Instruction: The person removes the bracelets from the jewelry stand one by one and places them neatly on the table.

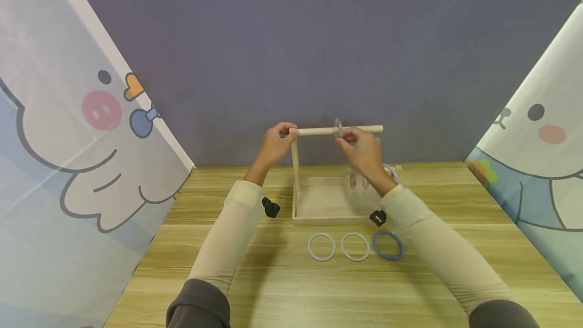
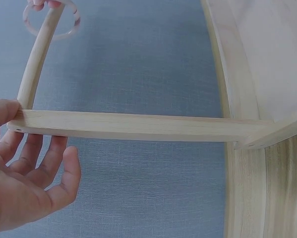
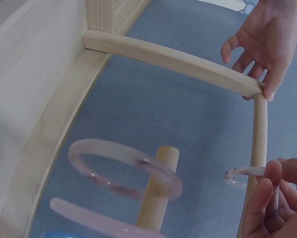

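Note:
My left hand [image 1: 275, 143] grips the top corner of a wooden stand, thumb on one side of the upright post [image 1: 295, 161] and fingers on the other. From that corner a round wooden rod [image 1: 314, 131] runs to the right. A translucent, pinkish-marbled ring [image 1: 338, 124] encircles the rod about midway. My right hand [image 1: 364, 153] pinches this ring between thumb and fingers. Below, a lower rod [image 3: 169, 157] carries a marbled ring [image 3: 106, 145], a pink ring [image 3: 98, 218] and a purple ring [image 1: 391, 170], partly hidden by my right forearm in the head view.
The stand's shallow wooden base [image 1: 328, 221] sits on the wood-grain table [image 1: 291, 297]. In front lie a white ring [image 1: 321, 259], another pale ring [image 1: 355, 259] and a blue ring [image 1: 388, 258]. Small black devices [image 1: 271, 208] show beside the sleeves. A grey panel [image 1: 319, 54] stands behind.

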`<state>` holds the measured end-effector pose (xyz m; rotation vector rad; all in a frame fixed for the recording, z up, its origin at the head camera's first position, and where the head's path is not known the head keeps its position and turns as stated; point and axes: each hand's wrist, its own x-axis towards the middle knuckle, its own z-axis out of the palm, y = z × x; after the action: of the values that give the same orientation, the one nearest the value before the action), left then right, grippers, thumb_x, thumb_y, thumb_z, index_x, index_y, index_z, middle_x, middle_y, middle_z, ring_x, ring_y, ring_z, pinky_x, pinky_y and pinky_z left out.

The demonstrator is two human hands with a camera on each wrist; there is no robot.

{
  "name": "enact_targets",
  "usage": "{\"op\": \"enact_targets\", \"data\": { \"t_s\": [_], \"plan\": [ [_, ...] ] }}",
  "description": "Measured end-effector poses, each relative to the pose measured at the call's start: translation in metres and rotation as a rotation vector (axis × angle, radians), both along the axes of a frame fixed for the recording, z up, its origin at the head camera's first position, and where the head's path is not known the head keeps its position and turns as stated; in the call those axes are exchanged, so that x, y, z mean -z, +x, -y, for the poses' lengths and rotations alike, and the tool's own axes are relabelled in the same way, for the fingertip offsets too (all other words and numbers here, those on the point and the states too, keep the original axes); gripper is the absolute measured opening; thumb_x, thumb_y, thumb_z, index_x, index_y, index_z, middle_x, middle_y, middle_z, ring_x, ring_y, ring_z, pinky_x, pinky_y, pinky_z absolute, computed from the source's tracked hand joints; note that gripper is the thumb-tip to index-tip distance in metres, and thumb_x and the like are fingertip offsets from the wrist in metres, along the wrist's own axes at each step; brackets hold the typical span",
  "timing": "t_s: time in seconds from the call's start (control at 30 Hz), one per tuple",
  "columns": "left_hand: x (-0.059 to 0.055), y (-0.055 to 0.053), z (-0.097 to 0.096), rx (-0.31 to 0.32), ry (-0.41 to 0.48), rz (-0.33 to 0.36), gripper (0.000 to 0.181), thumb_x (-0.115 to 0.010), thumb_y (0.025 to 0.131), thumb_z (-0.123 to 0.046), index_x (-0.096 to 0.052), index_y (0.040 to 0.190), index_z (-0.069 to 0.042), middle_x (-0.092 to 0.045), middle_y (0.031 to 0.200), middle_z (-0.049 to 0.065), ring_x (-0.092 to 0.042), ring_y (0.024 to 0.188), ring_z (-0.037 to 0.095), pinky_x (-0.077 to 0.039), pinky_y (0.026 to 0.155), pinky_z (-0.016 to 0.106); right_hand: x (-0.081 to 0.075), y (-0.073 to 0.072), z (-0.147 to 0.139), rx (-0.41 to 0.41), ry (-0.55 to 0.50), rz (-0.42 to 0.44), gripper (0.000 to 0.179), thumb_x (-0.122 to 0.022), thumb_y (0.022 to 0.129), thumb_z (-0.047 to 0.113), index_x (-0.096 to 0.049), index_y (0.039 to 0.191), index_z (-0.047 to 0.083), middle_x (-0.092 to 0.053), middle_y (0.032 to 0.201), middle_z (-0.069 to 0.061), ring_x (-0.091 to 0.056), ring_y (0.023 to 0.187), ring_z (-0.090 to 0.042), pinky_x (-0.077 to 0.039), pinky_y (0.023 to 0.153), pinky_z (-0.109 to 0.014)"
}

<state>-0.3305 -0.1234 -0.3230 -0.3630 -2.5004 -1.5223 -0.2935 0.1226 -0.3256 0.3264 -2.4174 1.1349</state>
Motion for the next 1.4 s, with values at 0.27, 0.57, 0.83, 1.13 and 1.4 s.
{"op": "enact_targets", "data": {
  "t_s": [0.27,0.57,0.83,1.13,1.4],
  "plan": [
    [0.001,0.000,0.001,-0.003,0.001,-0.007,0.032,-0.062,0.103,-0.031,-0.067,0.127,-0.010,-0.068,0.117,0.010,-0.066,0.106,0.026,-0.054,0.085,0.038,0.000,-0.001,-0.009,0.025,-0.008,-0.023,0.022,-0.074,0.095,0.020,-0.074,0.111,0.005,-0.078,0.104,-0.016,-0.075,0.062,-0.029,-0.043,0.039,-0.018],
    [0.000,0.001,0.001,-0.004,-0.006,-0.002,0.035,-0.062,0.102,-0.031,-0.066,0.129,-0.008,-0.068,0.118,0.010,-0.066,0.107,0.026,-0.054,0.086,0.039,0.002,-0.002,-0.021,0.055,0.021,-0.049,0.023,-0.073,0.096,0.024,-0.075,0.109,0.006,-0.079,0.103,-0.014,-0.074,0.058,-0.021,-0.043,0.042,-0.018],
    [0.000,0.001,0.001,-0.010,-0.007,0.003,0.036,-0.062,0.102,-0.032,-0.066,0.129,-0.008,-0.068,0.119,0.010,-0.066,0.108,0.026,-0.054,0.090,0.042,0.003,-0.002,-0.031,0.059,0.019,-0.068,0.022,-0.074,0.095,0.022,-0.075,0.109,0.005,-0.079,0.101,-0.014,-0.070,0.054,-0.015,-0.043,0.040,-0.019],
    [0.000,0.001,0.000,-0.017,-0.017,0.003,0.034,-0.063,0.102,-0.031,-0.067,0.128,-0.009,-0.068,0.118,0.010,-0.065,0.108,0.027,-0.054,0.089,0.042,0.003,-0.001,-0.042,0.075,0.023,-0.059,0.024,-0.074,0.095,0.022,-0.074,0.111,0.005,-0.079,0.102,-0.015,-0.057,0.048,0.007,-0.041,0.040,-0.018],
    [-0.001,0.001,0.000,-0.012,-0.012,0.004,0.035,-0.062,0.102,-0.030,-0.066,0.129,-0.008,-0.068,0.119,0.011,-0.066,0.108,0.027,-0.054,0.090,0.043,0.002,0.001,-0.053,0.089,0.048,-0.056,0.023,-0.073,0.096,0.023,-0.074,0.109,0.004,-0.078,0.101,-0.017,-0.055,0.048,0.011,-0.037,0.043,-0.018]
  ]
}}
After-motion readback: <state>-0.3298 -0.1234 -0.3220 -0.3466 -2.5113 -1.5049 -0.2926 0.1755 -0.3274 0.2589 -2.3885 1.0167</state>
